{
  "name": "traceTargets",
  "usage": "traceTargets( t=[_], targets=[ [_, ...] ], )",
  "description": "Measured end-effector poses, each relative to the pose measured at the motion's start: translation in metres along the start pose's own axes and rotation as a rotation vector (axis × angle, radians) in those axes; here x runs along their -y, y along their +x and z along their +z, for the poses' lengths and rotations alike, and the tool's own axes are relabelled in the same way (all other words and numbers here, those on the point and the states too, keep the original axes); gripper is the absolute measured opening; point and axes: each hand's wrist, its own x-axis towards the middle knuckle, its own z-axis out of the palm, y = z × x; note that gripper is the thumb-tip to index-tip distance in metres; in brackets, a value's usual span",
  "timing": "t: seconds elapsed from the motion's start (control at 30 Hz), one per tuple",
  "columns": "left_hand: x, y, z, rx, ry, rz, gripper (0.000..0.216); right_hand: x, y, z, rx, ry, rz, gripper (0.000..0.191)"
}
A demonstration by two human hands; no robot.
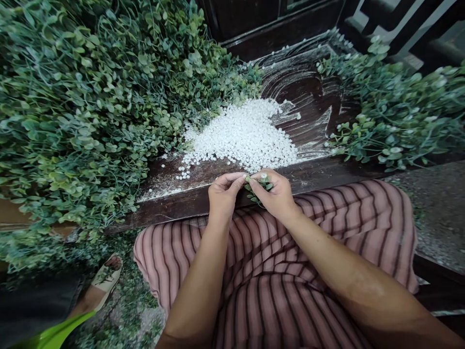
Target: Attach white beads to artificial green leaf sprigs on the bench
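Observation:
My left hand (pixel 223 191) and my right hand (pixel 275 194) meet over my lap at the front edge of a dark wooden table (pixel 203 198). My right hand is closed around a small green artificial leaf sprig (pixel 258 186) with a white bead at its top. My left hand pinches its fingertips together against the sprig's end; what it pinches is too small to name. A heap of small white beads (pixel 243 135) lies on the table just beyond both hands.
A big pile of green artificial foliage (pixel 83 111) covers the table's left side, and a smaller pile (pixel 395 111) lies at the right. White dust streaks the tabletop (pixel 305 82). A striped pink cloth (pixel 290 271) covers my lap. Another person's sandalled foot (pixel 103 281) rests at lower left.

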Motion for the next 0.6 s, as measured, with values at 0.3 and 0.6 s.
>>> traceTargets(
  t=[0.3,0.6],
  targets=[
    [0.0018,-0.0016,0.0024,-0.031,-0.014,0.023,0.008,-0.001,-0.0015,0.0032,-0.034,0.009,-0.053,0.013],
    [0.0055,-0.0017,0.0009,-0.029,0.027,0.047,0.01,-0.0041,-0.003,0.0045,-0.052,-0.02,-0.086,0.012]
  ],
)
